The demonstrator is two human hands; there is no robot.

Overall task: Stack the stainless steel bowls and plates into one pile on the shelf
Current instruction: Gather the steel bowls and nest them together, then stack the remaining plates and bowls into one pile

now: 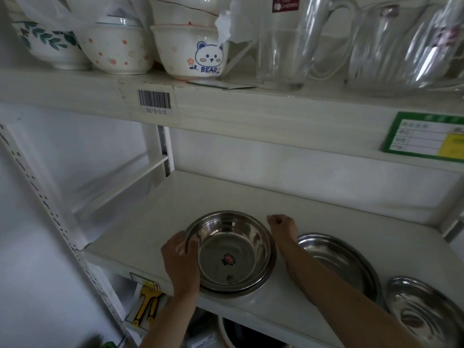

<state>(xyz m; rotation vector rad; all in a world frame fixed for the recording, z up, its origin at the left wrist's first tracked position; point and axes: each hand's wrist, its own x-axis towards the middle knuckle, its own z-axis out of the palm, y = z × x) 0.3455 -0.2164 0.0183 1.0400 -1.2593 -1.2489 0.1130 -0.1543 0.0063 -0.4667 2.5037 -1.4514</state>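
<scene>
Both hands, left hand (179, 259) and right hand (282, 228), have fingers curled on the bowl (232, 252) rim, probably steadying the pile on the shelf (150, 222).

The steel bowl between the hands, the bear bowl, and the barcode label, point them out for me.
steel bowl (232, 257): head view, on its inner base near the sticker.
bear bowl (190, 51): head view, on its outer wall.
barcode label (154, 99): head view, on the bars.

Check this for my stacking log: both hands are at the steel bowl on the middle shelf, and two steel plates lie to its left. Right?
Not quite. The head view shows the two steel plates lying to the right of the steel bowl, not its left. Both hands, left and right, are at the bowl.
</scene>
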